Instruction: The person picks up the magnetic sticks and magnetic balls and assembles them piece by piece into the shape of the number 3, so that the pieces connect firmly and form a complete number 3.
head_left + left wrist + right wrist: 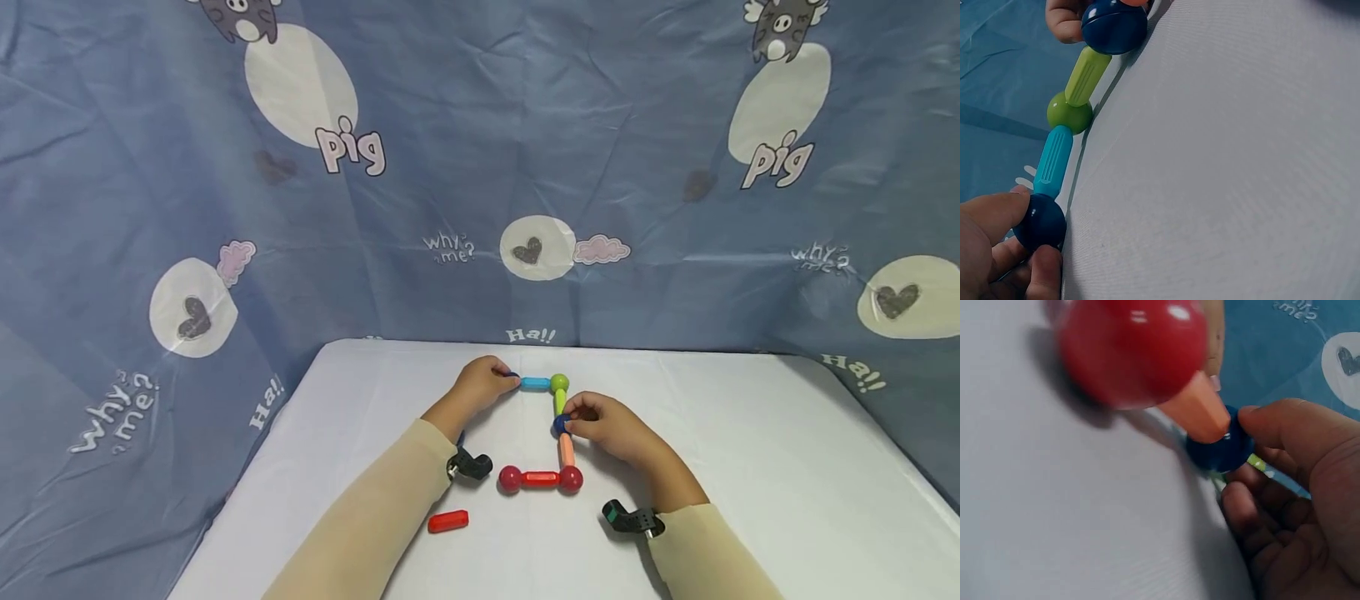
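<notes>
A chain of toy balls and sticks lies on the white table. My left hand (478, 385) pinches a dark blue ball (1041, 222) at the far left end, joined to a light blue stick (536, 383). That stick meets a green ball (559, 382), from which a lime stick (560, 402) runs toward me. My right hand (611, 425) grips another dark blue ball (1222, 450) between the lime stick and an orange stick (566, 450). Nearest me, a red stick (540, 479) links two red balls, the right one (571, 479) joined to the orange stick.
A loose red stick (448, 521) lies on the white table (787, 467) beside my left forearm. Something blue (461, 437) shows partly behind my left wrist. A blue printed cloth (465, 167) hangs behind the table and along its sides.
</notes>
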A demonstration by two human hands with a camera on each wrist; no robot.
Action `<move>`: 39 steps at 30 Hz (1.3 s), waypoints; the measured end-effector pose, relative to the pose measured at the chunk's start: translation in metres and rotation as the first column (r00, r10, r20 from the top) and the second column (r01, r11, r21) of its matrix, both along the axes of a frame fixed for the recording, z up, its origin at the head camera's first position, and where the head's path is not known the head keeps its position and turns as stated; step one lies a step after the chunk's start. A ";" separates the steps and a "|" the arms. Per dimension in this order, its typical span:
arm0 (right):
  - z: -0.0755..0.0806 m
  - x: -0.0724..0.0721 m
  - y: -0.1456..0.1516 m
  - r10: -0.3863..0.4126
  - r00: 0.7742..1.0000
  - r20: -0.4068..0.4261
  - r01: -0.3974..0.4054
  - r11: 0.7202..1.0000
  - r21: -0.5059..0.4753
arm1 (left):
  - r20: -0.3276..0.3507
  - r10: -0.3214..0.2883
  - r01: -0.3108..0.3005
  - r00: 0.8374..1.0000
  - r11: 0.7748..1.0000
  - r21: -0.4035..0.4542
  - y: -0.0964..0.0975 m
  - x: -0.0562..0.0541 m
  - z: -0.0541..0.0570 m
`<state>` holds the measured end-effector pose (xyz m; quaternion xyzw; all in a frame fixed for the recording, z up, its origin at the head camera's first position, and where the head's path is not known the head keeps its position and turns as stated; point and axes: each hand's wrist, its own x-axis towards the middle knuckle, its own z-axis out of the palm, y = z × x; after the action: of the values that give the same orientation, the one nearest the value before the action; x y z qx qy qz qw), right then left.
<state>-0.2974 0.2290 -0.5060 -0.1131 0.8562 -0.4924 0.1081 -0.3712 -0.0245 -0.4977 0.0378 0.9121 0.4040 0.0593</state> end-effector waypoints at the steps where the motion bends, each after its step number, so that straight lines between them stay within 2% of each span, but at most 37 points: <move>1: -0.001 0.001 -0.001 0.003 1.000 0.000 -0.003 1.000 -0.001 | -0.003 -0.001 0.001 1.000 1.000 0.003 -0.001 0.000 0.000; 7: -0.006 0.003 -0.004 -0.034 0.999 0.005 0.034 0.999 -0.008 | -0.006 0.010 -0.010 1.000 1.000 0.021 -0.003 0.002 0.000; 10: -0.007 0.002 -0.004 -0.042 0.999 0.004 0.042 0.999 -0.006 | -0.020 0.054 -0.054 0.998 0.999 0.001 -0.004 0.008 0.007; 12: -0.008 0.002 -0.004 -0.043 0.999 0.004 0.043 0.999 -0.005 | -0.033 0.086 -0.086 0.996 0.996 -0.013 -0.006 0.017 0.017; 15: -0.008 0.002 -0.003 -0.045 0.999 0.003 0.045 0.999 -0.001 | -0.075 0.071 -0.072 0.995 0.997 -0.008 -0.010 0.042 0.036; 19: -0.008 0.002 -0.002 -0.057 0.998 0.004 0.057 0.998 -0.007 | -0.126 -0.095 0.102 0.988 0.993 0.054 -0.024 0.092 0.061; 22: -0.008 0.003 -0.001 -0.060 0.998 0.017 0.061 0.998 -0.016 | -0.110 -0.193 0.201 0.975 0.977 0.067 -0.044 0.134 0.072; 25: -0.008 0.003 0.000 -0.057 0.998 0.026 0.057 0.998 -0.014 | -0.055 -0.204 0.207 0.977 0.977 0.049 -0.066 0.171 0.074; 27: -0.009 0.003 0.000 -0.062 0.998 0.030 0.063 0.998 -0.012 | -0.023 -0.185 0.186 0.982 0.982 0.036 -0.080 0.190 0.073; 30: -0.010 0.002 0.001 -0.068 0.997 0.031 0.068 0.998 -0.013 | -0.015 -0.155 0.155 0.988 0.988 0.005 -0.100 0.213 0.069; 33: -0.011 0.002 0.000 -0.066 0.997 0.035 0.066 0.998 -0.017 | -0.040 -0.118 0.117 0.992 0.992 -0.040 -0.118 0.229 0.065; 36: -0.010 0.002 0.000 -0.071 0.996 0.047 0.072 0.997 -0.023 | -0.033 -0.086 0.083 0.996 0.993 -0.084 -0.133 0.240 0.057; 39: -0.009 0.002 -0.001 -0.079 0.995 0.059 0.080 0.997 -0.021 | 0.014 -0.074 0.075 0.997 0.991 -0.109 -0.142 0.246 0.048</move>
<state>-0.2953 0.2280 -0.5152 -0.0659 0.8506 -0.5094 0.1121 -0.1247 -0.1670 -0.4499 0.0664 0.9305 0.3510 0.0807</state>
